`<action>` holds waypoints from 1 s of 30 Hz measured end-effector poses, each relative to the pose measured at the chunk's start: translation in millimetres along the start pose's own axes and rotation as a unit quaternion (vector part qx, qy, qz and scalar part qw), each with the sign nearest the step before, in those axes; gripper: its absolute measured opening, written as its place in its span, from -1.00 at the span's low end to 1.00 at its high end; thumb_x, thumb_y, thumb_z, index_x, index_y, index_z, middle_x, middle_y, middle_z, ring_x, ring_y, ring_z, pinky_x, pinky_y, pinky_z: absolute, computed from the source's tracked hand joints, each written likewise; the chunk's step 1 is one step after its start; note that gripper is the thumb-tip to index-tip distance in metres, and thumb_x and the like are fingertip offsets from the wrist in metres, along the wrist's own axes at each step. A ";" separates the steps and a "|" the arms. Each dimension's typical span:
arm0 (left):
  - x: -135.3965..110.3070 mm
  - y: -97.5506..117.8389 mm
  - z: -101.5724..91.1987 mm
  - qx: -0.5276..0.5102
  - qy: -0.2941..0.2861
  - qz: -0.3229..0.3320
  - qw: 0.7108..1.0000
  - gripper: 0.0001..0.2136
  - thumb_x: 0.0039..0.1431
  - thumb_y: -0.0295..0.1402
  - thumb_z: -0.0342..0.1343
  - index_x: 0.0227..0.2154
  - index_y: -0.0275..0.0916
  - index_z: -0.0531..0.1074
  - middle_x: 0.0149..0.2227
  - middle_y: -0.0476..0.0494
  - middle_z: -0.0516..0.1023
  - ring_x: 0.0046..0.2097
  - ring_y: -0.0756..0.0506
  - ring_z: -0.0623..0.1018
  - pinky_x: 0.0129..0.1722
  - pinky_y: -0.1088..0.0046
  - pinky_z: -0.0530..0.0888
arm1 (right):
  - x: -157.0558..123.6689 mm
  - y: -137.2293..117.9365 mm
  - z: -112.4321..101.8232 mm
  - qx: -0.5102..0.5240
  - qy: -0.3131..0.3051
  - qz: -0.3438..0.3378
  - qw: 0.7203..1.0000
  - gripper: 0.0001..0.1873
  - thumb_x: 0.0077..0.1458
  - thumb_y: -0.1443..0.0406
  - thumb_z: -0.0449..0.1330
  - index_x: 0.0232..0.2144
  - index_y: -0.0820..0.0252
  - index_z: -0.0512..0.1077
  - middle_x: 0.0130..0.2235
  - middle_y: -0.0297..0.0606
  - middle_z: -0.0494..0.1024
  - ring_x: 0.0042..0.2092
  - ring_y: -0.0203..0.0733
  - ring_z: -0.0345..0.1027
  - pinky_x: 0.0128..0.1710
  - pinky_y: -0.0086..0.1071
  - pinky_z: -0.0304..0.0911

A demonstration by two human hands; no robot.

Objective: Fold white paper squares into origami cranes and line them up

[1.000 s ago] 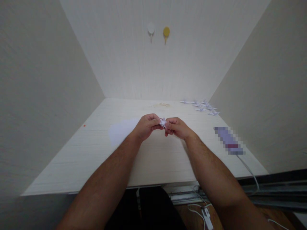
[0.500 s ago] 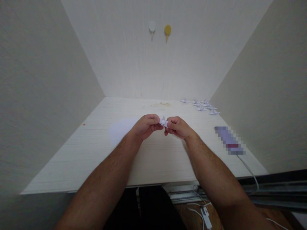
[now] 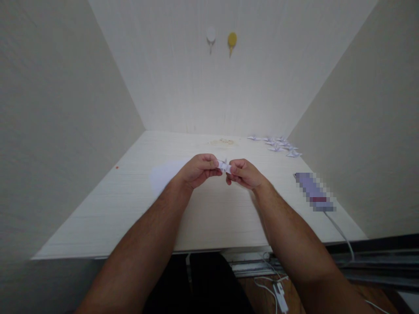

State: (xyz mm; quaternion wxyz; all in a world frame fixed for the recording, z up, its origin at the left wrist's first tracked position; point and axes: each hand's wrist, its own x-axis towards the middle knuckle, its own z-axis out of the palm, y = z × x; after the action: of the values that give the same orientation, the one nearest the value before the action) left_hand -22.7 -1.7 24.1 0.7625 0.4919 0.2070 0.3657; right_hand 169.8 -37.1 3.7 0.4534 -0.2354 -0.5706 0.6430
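Note:
Between my two hands, above the middle of the table, is a small white folded-paper crane (image 3: 224,165). My left hand (image 3: 203,169) pinches one side of it between thumb and fingers. On the other side, my right hand (image 3: 242,172) grips it the same way. The fingertips cover part of the paper, and a small point of it sticks up between them. Partly behind my left wrist, white paper (image 3: 163,173) lies flat on the table.
Several white paper cranes (image 3: 276,144) sit at the table's back right. A phone-like device (image 3: 312,189), pixelated, lies on the right with a cable. Yellow (image 3: 232,39) and white (image 3: 211,34) hooks are on the back wall. A power strip (image 3: 280,296) lies on the floor.
Both hands keep their grip on the paper crane and have barely moved, the right slightly outward. The whole view has shifted a little.

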 end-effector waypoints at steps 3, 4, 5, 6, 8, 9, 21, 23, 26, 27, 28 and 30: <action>-0.9 0.6 2.6 -0.007 -0.006 0.017 1.000 -0.75 -0.16 -0.39 0.41 -0.56 -0.38 0.42 -0.41 -0.18 0.58 -0.38 -0.01 0.55 -0.35 0.47 0.49 | 0.4 0.1 0.6 0.007 0.001 -0.004 1.000 -0.49 -0.10 -0.01 0.38 -0.64 0.19 0.25 -0.69 -0.54 0.23 -0.62 -0.45 0.04 -0.48 -0.42 0.34; -1.2 0.7 3.4 -0.008 -0.008 0.021 1.000 -0.75 -0.16 -0.40 0.41 -0.56 -0.38 0.42 -0.40 -0.18 0.58 -0.38 -0.01 0.55 -0.35 0.48 0.48 | 0.6 -0.2 1.1 0.008 0.002 -0.002 1.000 -0.49 -0.10 -0.01 0.38 -0.64 0.19 0.25 -0.69 -0.54 0.24 -0.62 -0.45 0.04 -0.48 -0.41 0.34; -1.3 0.9 3.9 -0.008 -0.009 0.023 1.000 -0.76 -0.16 -0.40 0.41 -0.57 -0.38 0.42 -0.40 -0.18 0.58 -0.38 -0.01 0.55 -0.36 0.48 0.48 | 0.6 -0.6 1.6 0.009 0.004 -0.002 1.000 -0.49 -0.10 -0.01 0.38 -0.64 0.19 0.25 -0.69 -0.53 0.24 -0.62 -0.45 0.03 -0.48 -0.41 0.35; -1.4 0.9 4.2 -0.008 -0.010 0.024 1.000 -0.76 -0.15 -0.40 0.40 -0.57 -0.38 0.42 -0.39 -0.18 0.58 -0.38 -0.01 0.55 -0.36 0.49 0.48 | 0.6 -1.1 2.2 0.010 0.006 -0.001 1.000 -0.49 -0.11 -0.01 0.39 -0.64 0.19 0.25 -0.69 -0.53 0.25 -0.62 -0.45 0.03 -0.48 -0.41 0.35; -1.3 0.9 4.1 -0.009 -0.008 0.024 1.000 -0.78 -0.14 -0.41 0.39 -0.56 -0.37 0.43 -0.39 -0.18 0.58 -0.38 -0.01 0.54 -0.36 0.48 0.47 | 0.3 -2.0 3.0 0.012 0.009 0.000 1.000 -0.50 -0.11 -0.01 0.39 -0.65 0.19 0.26 -0.68 -0.52 0.27 -0.62 -0.46 0.02 -0.48 -0.41 0.35; -1.1 0.8 3.9 -0.009 -0.007 0.023 1.000 -0.78 -0.13 -0.41 0.39 -0.56 -0.37 0.43 -0.39 -0.18 0.58 -0.38 -0.01 0.54 -0.36 0.47 0.47 | 0.1 -2.4 3.3 0.013 0.009 0.000 1.000 -0.50 -0.11 -0.01 0.39 -0.64 0.19 0.27 -0.68 -0.52 0.27 -0.62 -0.45 0.02 -0.48 -0.41 0.35; 0.2 -0.8 4.3 -0.019 0.023 0.026 0.999 -0.75 -0.17 -0.39 0.40 -0.58 -0.37 0.42 -0.43 -0.17 0.57 -0.40 -0.01 0.54 -0.38 0.49 0.49 | -0.6 -0.9 2.5 -0.003 0.006 0.005 1.000 -0.50 -0.12 -0.05 0.38 -0.62 0.21 0.31 -0.68 -0.52 0.26 -0.62 -0.45 0.08 -0.43 -0.38 0.36; 0.6 -1.2 4.5 -0.021 0.031 0.032 0.999 -0.75 -0.18 -0.38 0.40 -0.59 -0.37 0.41 -0.43 -0.16 0.57 -0.40 0.00 0.54 -0.38 0.50 0.49 | -0.9 -0.2 0.4 -0.015 0.001 0.007 1.000 -0.53 -0.09 -0.03 0.37 -0.57 0.22 0.36 -0.66 -0.52 0.29 -0.62 -0.45 0.09 -0.40 -0.35 0.37; 2.8 -3.1 4.3 -0.001 0.058 0.031 0.998 -0.75 -0.19 -0.38 0.40 -0.58 -0.37 0.42 -0.44 -0.16 0.56 -0.41 -0.02 0.54 -0.38 0.47 0.49 | -0.3 1.7 -4.5 -0.074 0.008 0.042 0.996 -0.59 -0.03 0.01 0.34 -0.51 0.26 0.43 -0.65 -0.46 0.37 -0.61 -0.42 0.20 -0.42 -0.37 0.34; 4.0 -4.0 4.2 0.017 0.075 0.034 0.996 -0.75 -0.19 -0.37 0.40 -0.57 -0.37 0.43 -0.45 -0.15 0.56 -0.42 -0.02 0.54 -0.37 0.45 0.50 | 0.6 2.6 -6.0 -0.105 0.022 0.056 0.993 -0.60 -0.03 0.02 0.33 -0.50 0.27 0.44 -0.63 -0.42 0.40 -0.59 -0.39 0.25 -0.44 -0.38 0.31; 5.2 -5.1 4.2 0.040 0.097 0.043 0.994 -0.76 -0.19 -0.36 0.39 -0.57 -0.36 0.43 -0.47 -0.14 0.55 -0.43 -0.02 0.54 -0.36 0.43 0.50 | 1.9 3.4 -7.0 -0.136 0.045 0.065 0.988 -0.61 -0.04 0.03 0.34 -0.49 0.28 0.45 -0.61 -0.38 0.44 -0.56 -0.36 0.30 -0.45 -0.40 0.29; 7.5 -7.3 4.5 0.098 0.154 0.078 0.980 -0.77 -0.17 -0.35 0.38 -0.55 -0.35 0.45 -0.48 -0.12 0.55 -0.44 -0.03 0.53 -0.33 0.39 0.50 | 5.4 4.8 -7.8 -0.183 0.118 0.053 0.975 -0.65 -0.10 0.08 0.37 -0.45 0.27 0.47 -0.52 -0.32 0.50 -0.49 -0.32 0.36 -0.44 -0.41 0.27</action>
State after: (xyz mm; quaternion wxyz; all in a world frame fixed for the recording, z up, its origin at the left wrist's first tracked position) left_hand -12.3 -0.5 19.8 0.6385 0.5169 0.3176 0.4735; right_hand 172.1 -28.2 -1.5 0.4321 -0.4187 -0.6073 0.5188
